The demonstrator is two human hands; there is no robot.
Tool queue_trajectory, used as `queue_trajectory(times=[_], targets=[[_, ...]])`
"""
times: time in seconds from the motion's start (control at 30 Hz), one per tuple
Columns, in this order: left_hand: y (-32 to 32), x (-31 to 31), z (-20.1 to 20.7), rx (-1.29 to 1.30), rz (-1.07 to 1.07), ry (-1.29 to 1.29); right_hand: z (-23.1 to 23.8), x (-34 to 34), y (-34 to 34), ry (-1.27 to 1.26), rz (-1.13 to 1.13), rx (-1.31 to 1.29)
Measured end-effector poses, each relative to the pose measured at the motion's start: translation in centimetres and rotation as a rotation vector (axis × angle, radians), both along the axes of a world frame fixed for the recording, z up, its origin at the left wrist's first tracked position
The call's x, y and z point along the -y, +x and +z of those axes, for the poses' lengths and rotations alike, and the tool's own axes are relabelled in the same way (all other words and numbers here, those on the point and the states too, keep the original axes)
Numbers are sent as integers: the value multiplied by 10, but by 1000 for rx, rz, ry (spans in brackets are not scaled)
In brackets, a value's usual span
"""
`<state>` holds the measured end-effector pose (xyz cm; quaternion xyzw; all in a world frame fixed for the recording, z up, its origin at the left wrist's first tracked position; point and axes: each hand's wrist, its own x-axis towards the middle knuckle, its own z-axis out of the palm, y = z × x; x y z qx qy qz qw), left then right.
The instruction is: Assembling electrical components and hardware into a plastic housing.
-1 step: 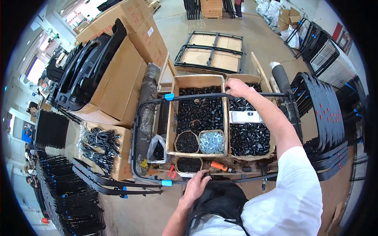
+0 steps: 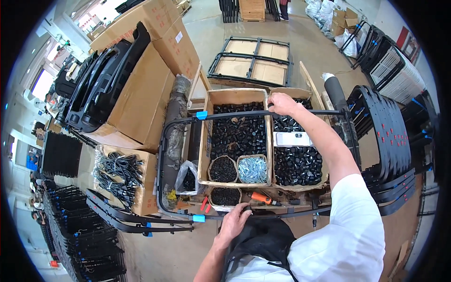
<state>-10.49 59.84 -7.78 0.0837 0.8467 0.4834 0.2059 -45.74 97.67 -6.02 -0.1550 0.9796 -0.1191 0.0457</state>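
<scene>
A black tubular metal frame [image 2: 163, 155] with rounded corners and blue clips lies across the parts boxes. At its far rail, my right hand [image 2: 284, 103] is closed, pinching a small black cap [image 2: 270, 106] against the rail. Along the near rail, my left hand [image 2: 231, 222] is also closed, its thumb and fingers on another small black cap [image 2: 247, 209]. Inside the frame's outline stands a wooden box [image 2: 204, 145] of black caps, with tubs of black screws [image 2: 223, 169] and silver screws [image 2: 252, 170] in it. A second box of black caps [image 2: 298, 164] is beside it.
A white phone-like device [image 2: 292, 139] rests on the right box. An orange power tool [image 2: 263, 198] and red-handled pliers [image 2: 204, 204] lie near the front rail. Cardboard boxes [image 2: 136, 101] and a cable bundle [image 2: 121, 174] stand left; stacked black frames [image 2: 387, 136] stand right.
</scene>
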Motion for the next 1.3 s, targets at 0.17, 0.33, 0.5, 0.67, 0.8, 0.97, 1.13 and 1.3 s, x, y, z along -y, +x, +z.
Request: queue_trajectory(times=[0.17, 0.33, 0.5, 0.67, 0.8, 0.97, 1.13, 1.3], targets=[[1, -4, 9, 42, -18, -5, 0, 16, 1, 55, -111, -3], [4, -6, 4, 131, 38, -4, -15, 17, -4, 145, -129, -5], [6, -12, -8, 34, 14, 80, -6, 10, -14, 59, -158, 263], [12, -31, -13, 191, -54, 80, -17, 14, -8, 243, -179, -150], [20, -49, -18, 223, -137, 190, -25, 23, -13, 203, -231, -122], [18, -69, -23, 132, -350, 169, -44, 17, -25, 43, -138, -135], [12, -74, -19, -93, -476, 150, -47, 10, -22, 25, -61, -174], [7, -77, -12, -78, -603, 217, -23, 23, -18, 42, -106, -46]])
